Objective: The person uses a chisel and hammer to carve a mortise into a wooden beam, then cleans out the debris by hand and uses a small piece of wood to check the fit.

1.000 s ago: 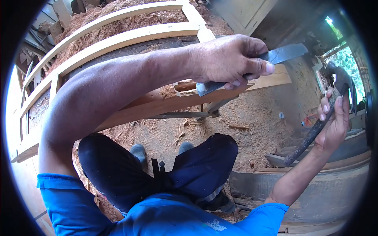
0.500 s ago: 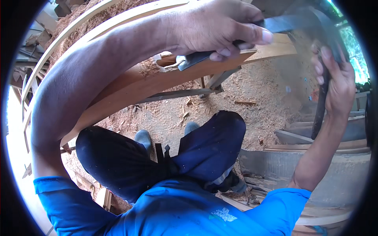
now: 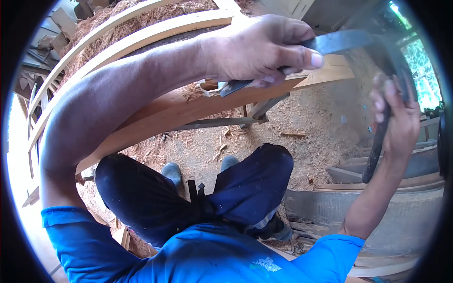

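My left hand (image 3: 273, 52) is closed around a long flat steel chisel (image 3: 342, 41). The chisel's lower end (image 3: 234, 87) rests by a carved hollow (image 3: 210, 87) in a curved wooden plank (image 3: 198, 112). At the right, my right hand (image 3: 398, 108) grips a dark-handled hammer (image 3: 377, 151). Its head is blurred by motion and lies close to the chisel's far end; whether the two touch I cannot tell. Part of the chisel is hidden inside my left fist.
Pale curved wooden strips (image 3: 155, 35) arch beyond my left arm. A grey wooden brace (image 3: 212, 123) stands under the plank. Shavings cover the ground (image 3: 311, 118) around my feet. Stacked boards (image 3: 377, 207) lie at the right, and scrap wood (image 3: 59, 28) is piled at the far left.
The chisel's lower end has shifted slightly right and down beside the hollow. My right hand and the hammer handle have moved a little down and left.
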Tool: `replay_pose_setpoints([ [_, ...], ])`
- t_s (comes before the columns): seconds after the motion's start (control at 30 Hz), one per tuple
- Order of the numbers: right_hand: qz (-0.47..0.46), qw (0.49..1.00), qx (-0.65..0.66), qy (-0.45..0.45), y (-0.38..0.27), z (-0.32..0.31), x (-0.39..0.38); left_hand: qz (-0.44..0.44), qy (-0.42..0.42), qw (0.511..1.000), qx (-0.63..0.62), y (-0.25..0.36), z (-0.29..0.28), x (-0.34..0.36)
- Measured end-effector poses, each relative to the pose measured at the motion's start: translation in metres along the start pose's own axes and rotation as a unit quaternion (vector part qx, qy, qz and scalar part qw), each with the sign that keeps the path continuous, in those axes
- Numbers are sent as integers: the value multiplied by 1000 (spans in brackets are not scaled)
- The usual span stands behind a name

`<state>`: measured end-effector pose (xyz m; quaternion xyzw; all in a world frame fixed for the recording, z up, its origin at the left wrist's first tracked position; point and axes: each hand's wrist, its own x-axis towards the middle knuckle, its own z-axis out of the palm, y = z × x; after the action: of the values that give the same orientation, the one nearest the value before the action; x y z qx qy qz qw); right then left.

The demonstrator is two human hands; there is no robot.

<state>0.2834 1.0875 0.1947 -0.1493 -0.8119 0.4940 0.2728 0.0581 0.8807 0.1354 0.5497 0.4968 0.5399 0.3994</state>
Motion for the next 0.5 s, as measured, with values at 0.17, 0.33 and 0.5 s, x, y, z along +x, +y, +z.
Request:
replay_pose_setpoints([
  [0.17, -14, 994, 75, 75, 9, 3, 13, -38, 18, 998, 35, 7, 9, -2],
  [0.33, -57, 983, 173, 12, -9, 0, 0, -46, 22, 995, 82, 26, 9, -16],
  [0.5, -5, 1000, 17, 10, 12, 26, -16, -75, 9, 995, 64, 9, 5, -7],
])
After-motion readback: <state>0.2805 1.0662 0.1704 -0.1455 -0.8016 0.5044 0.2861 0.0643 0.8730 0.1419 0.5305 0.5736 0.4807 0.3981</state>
